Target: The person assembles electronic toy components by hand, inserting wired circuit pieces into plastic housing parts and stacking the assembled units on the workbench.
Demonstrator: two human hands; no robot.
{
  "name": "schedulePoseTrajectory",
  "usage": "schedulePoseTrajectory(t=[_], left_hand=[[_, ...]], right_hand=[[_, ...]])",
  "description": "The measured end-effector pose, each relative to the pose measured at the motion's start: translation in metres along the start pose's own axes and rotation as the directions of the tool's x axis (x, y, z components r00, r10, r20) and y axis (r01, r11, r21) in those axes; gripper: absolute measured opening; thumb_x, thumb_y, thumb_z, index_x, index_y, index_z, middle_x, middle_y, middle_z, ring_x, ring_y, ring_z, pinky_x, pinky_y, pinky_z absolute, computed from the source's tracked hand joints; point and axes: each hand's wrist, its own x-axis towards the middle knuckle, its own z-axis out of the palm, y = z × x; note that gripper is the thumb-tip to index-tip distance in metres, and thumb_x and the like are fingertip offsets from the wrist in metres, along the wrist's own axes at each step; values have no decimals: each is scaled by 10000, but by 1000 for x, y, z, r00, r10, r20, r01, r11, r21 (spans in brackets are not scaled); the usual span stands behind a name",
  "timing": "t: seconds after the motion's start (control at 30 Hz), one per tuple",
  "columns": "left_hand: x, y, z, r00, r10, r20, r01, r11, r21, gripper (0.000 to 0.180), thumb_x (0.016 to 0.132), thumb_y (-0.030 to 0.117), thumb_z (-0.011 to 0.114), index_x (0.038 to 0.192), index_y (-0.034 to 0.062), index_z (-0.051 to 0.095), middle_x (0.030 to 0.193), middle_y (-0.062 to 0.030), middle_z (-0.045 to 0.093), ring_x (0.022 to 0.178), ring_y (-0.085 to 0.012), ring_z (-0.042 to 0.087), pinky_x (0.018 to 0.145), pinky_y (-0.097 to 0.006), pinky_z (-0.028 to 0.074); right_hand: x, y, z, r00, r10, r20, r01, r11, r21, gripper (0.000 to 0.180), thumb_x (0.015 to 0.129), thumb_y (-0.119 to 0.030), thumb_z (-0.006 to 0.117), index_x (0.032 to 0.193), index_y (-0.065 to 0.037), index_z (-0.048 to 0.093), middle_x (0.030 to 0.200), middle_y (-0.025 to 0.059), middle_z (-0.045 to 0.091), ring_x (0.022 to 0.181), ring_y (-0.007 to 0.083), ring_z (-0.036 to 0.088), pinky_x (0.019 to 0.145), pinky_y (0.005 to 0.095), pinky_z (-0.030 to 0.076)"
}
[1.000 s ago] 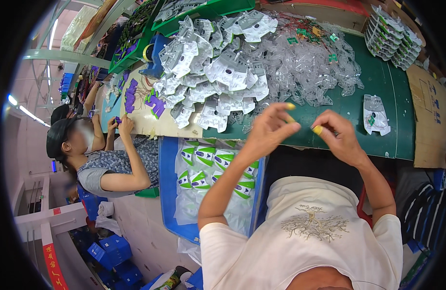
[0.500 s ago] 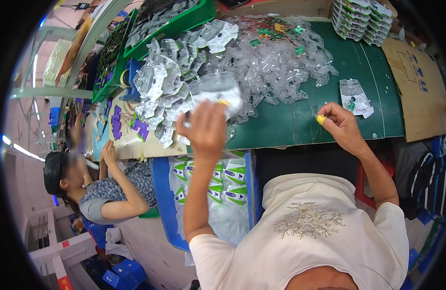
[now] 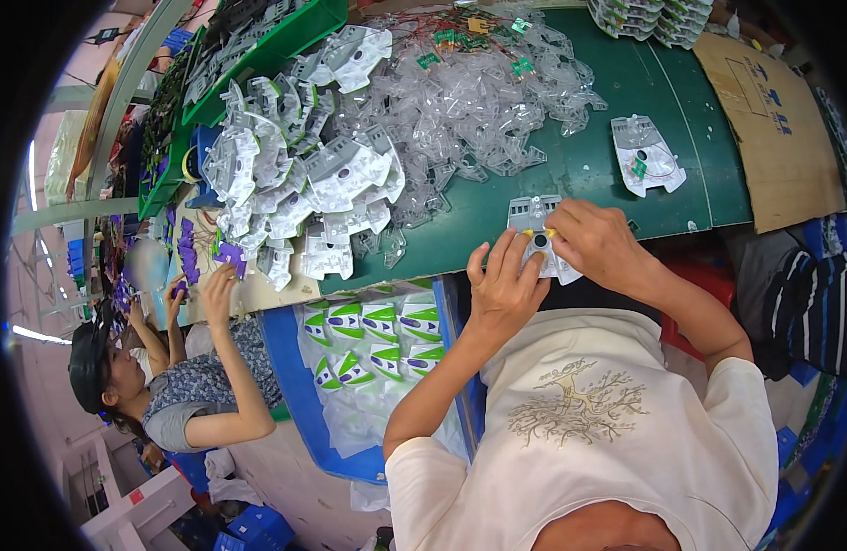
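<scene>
One housing (image 3: 536,219), table (image 3: 580,165) edge | left hand (image 3: 508,286), right hand (image 3: 596,242) holding | room behind

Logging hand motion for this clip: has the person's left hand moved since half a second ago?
Yes: against the brown cardboard, the left hand has moved rightward, from the pile of grey-white parts to near the right hand.

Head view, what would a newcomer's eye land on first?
Probably the heap of white and grey shells at upper left, with clear plastic parts heaped just right of it. The left hand and right hand meet at a single shell by the green bench's front edge. Lower left, a blue bin holds white and green pieces.
</scene>
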Motion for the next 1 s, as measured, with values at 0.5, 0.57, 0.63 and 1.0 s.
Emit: schedulePoseTrajectory(t=[0.5, 0.57, 0.63, 1.0], left_hand=[[119, -76, -2, 960, 276, 40, -272, 959, -80, 324, 766, -7, 647, 1078, 78, 671, 1132, -51, 685, 1157, -276, 581, 950, -422, 417], [128, -79, 0, 940, 322, 114, -321, 947, -27, 315, 783, 38, 668, 1093, 94, 674, 1131, -40, 692, 1198, -266, 570, 1026, -478, 347], [127, -73, -6, 949, 303, 93, -301, 953, -29, 304, 785, 48, 691, 1086, 90, 676, 1112, -48, 695, 1167, -268, 586, 1006, -458, 371], [41, -39, -17, 992, 101, -79, -120, 947, -297, 276, 691, -2, 774, 953, 28, 691, 964, -89, 644, 929, -285, 649, 813, -400, 499]], right_hand=[[-4, -9, -8, 988, -48, 148, 72, 984, -161, 187, 732, 36, 648, 912, -5, 622, 933, 90, 570, 798, 261, 642, 617, 387, 532], [-5, -7, -9, 976, 0, 217, 38, 985, -168, 276, 756, 19, 627, 1030, 5, 653, 1022, 87, 590, 862, 261, 650, 658, 392, 529], [-6, -6, -10, 979, 4, 202, 28, 988, -155, 273, 757, 18, 628, 1028, -4, 658, 1019, 82, 595, 862, 260, 651, 661, 391, 529], [-5, 11, -9, 990, -104, 92, 110, 991, -72, 265, 736, 14, 643, 997, -32, 653, 965, 54, 615, 800, 254, 635, 643, 384, 528]])
